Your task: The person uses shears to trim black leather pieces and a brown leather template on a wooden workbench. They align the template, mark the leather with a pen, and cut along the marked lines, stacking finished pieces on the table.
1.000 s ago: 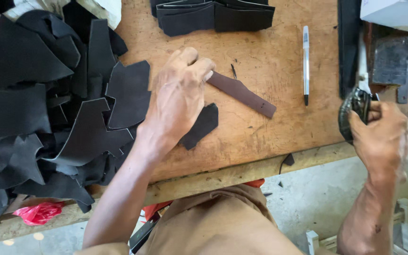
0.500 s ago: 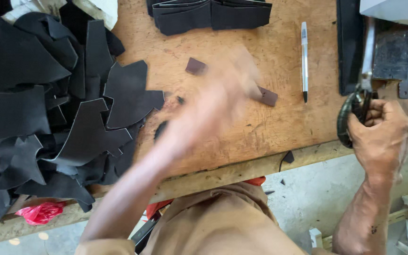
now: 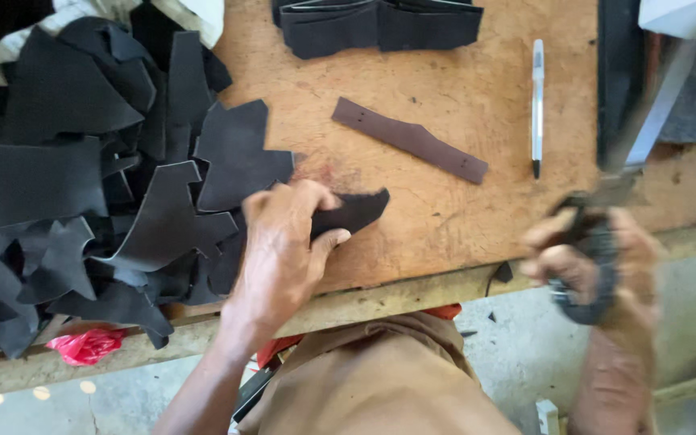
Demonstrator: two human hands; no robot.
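Your left hand [image 3: 283,246] had pinched a small black leather piece [image 3: 352,213] near the front edge of the wooden bench [image 3: 445,97], beside the pile of black cutouts [image 3: 82,185]. Your right hand [image 3: 590,258], blurred, gripped the scissors [image 3: 586,266] off the bench edge. This looked like picking up for trimming; next, the blades needed to meet the piece squarely.
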